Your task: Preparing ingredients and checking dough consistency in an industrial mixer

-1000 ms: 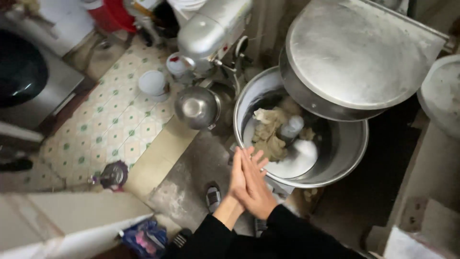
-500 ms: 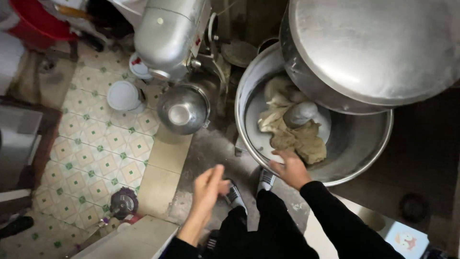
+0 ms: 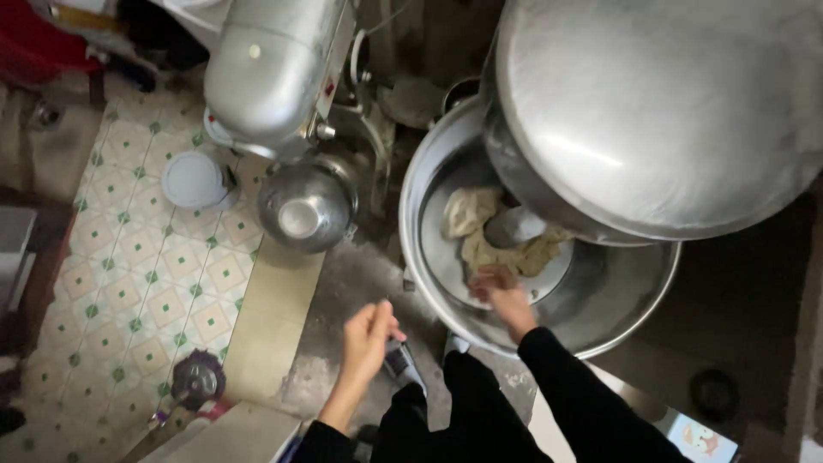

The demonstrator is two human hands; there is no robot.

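Note:
A big steel mixing bowl [image 3: 617, 300] stands on the floor under a raised metal lid [image 3: 669, 111]. Beige dough [image 3: 480, 240] lies inside around a metal hook [image 3: 513, 227]. My right hand [image 3: 501, 296] reaches into the bowl and presses on the near edge of the dough; the hand is blurred, so whether it grips the dough is unclear. My left hand [image 3: 369, 334] hangs outside the bowl to the left, fingers loosely curled, holding nothing that I can see. Both arms wear black sleeves.
A smaller stand mixer [image 3: 274, 69] with a round steel bowl [image 3: 304, 206] stands left of the big bowl. A white lidded tub [image 3: 195, 180] and a dark jar [image 3: 197, 379] sit on the patterned tile floor [image 3: 129, 283]. A white surface [image 3: 231, 437] lies near my left arm.
My palms were pressed together a second ago. They have parted: the right hand went into the bowl onto the dough, the left dropped to the side. The view has tilted closer.

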